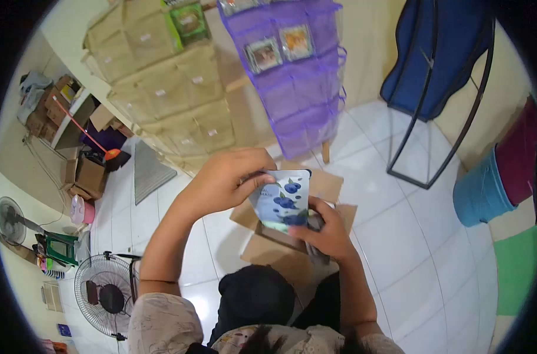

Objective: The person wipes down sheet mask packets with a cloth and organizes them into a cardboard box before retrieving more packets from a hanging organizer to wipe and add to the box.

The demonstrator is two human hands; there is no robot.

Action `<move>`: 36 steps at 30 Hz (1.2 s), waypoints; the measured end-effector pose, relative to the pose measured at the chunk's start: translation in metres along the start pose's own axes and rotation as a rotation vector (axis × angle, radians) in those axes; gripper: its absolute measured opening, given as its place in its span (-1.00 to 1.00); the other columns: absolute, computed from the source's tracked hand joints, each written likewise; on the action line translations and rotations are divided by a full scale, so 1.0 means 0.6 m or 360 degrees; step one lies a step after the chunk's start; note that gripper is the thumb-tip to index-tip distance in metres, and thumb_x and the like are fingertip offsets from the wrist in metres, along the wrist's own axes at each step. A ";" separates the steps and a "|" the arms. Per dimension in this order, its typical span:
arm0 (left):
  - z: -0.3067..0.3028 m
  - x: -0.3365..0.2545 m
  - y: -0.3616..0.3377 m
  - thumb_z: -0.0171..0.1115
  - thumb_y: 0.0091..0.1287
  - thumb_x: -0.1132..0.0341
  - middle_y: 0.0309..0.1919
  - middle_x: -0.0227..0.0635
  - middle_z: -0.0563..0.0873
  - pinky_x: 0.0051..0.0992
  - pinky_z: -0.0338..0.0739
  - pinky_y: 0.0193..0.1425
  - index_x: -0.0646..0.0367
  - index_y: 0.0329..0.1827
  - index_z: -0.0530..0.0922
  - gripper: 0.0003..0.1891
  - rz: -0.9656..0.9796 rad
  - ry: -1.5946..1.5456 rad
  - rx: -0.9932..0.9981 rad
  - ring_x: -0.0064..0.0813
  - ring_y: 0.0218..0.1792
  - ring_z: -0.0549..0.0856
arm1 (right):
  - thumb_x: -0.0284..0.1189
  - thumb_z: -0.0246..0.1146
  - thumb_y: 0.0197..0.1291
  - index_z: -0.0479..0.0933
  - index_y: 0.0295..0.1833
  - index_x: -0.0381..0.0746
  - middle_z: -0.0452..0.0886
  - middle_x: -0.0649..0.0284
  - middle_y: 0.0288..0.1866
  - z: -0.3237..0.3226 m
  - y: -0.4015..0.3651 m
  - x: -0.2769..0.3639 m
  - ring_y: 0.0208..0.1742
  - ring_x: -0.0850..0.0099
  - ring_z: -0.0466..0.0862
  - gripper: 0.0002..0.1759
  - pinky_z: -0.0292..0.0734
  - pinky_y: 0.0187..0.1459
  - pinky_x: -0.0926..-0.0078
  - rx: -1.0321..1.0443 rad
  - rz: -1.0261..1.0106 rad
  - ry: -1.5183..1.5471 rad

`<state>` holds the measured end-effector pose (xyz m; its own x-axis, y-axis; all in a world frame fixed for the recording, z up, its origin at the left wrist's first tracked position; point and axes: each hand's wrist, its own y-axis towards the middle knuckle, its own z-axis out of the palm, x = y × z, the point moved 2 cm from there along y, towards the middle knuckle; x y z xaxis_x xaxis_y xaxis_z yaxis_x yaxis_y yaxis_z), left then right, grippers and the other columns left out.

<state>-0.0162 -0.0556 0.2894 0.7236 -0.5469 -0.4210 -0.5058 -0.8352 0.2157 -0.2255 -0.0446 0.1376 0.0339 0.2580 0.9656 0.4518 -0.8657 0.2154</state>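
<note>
A light blue packet [285, 199] printed with blueberries is held up in front of me, above an open cardboard box [268, 249]. My left hand [236, 180] pinches the packet's upper left part between thumb and fingers. Lower down, my right hand [328, 231] grips the packet's bottom right corner, with the thumb on its front. Something greyish shows beneath my right hand, too hidden to name. The box's flaps are spread, and the hands and packet hide most of its inside.
Beige [180, 100] and purple [298, 82] hanging pocket organizers stand ahead, some pockets holding packets. At left are a fan [110, 298], a broom [112, 156] and cardboard boxes [89, 177]. At right are a blue folding frame [425, 65] and a blue bin [483, 189].
</note>
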 end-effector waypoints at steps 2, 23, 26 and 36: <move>0.036 0.003 -0.010 0.34 0.25 0.41 -0.22 -0.24 0.73 -0.37 0.56 -0.10 0.23 -0.07 0.61 -0.79 -0.0053 -0.0294 -0.0158 -0.29 -0.18 0.71 | -0.31 0.49 0.09 0.58 0.07 -0.34 0.69 0.21 -0.12 0.000 -0.007 -0.031 -0.10 0.47 0.63 -0.52 0.52 -0.04 0.51 -0.0073 0.0139 0.0010; 0.236 0.019 -0.246 0.43 0.28 0.26 0.06 -0.17 0.69 -0.36 0.56 0.20 0.29 0.29 0.42 -0.42 -0.1384 -0.1504 -0.1021 -0.38 0.07 0.68 | -0.45 0.39 0.23 0.59 0.01 -0.37 0.71 0.27 -0.10 0.128 -0.056 -0.141 -0.12 0.58 0.63 -0.70 0.52 -0.03 0.59 0.0293 0.0454 0.1128; 0.253 0.052 -0.295 0.37 0.33 0.19 0.20 -0.16 0.59 -0.27 0.49 0.31 0.26 0.30 0.40 -0.44 -0.1489 -0.2027 -0.0980 -0.29 0.19 0.61 | -0.35 0.37 0.24 0.62 -0.02 -0.39 0.72 0.27 -0.16 0.161 -0.052 -0.171 -0.15 0.59 0.62 -0.67 0.51 -0.04 0.58 0.0308 0.0394 0.0857; 0.329 0.255 -0.544 0.31 0.33 0.44 0.00 -0.24 0.70 -0.32 0.60 0.12 0.22 0.14 0.49 -0.66 -0.1822 -0.1590 -0.1583 -0.38 -0.01 0.70 | -0.38 0.38 0.23 0.64 0.01 -0.38 0.69 0.32 -0.10 0.297 -0.034 -0.266 -0.13 0.60 0.59 -0.68 0.47 -0.01 0.61 -0.0025 0.0728 0.0891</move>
<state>0.1669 0.1445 -0.0190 -0.2379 0.1816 -0.9542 0.6932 -0.6564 -0.2978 -0.0811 0.0085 -0.0471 -0.2470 -0.3865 0.8886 0.4885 -0.8416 -0.2303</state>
